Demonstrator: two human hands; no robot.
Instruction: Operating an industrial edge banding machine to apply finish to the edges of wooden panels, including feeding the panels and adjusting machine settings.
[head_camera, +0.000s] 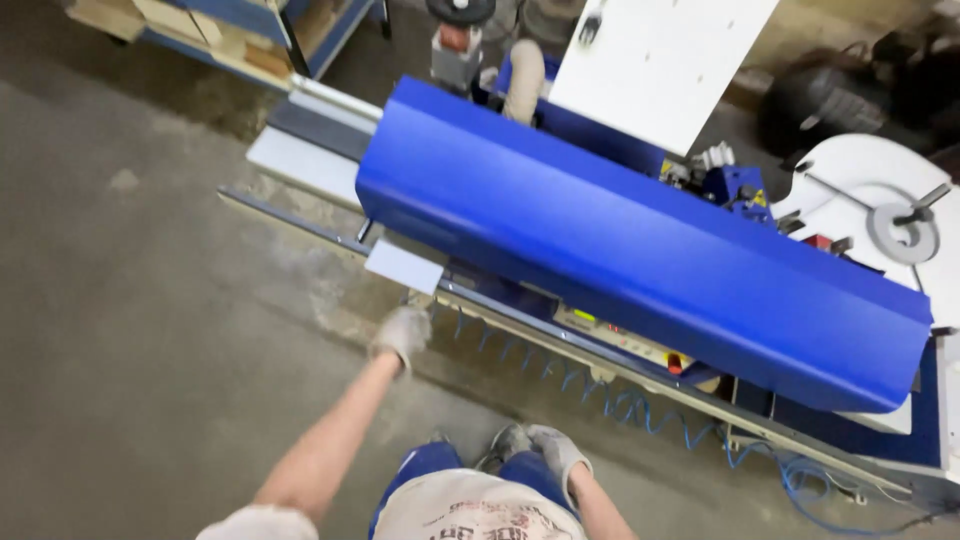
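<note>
A long blue machine (640, 270) runs across the concrete floor (120, 330), from far left to near right. Just beside its near edge lies a small grey panel (404, 266). The gloved left hand (401, 334) reaches up to it, fingers curled loosely just below, grasping nothing yet. To feed it well, I'd judge the panel should stay flat against the rail. The right hand (556, 452) hangs released by the knee. The machine's right end is cut off.
</note>
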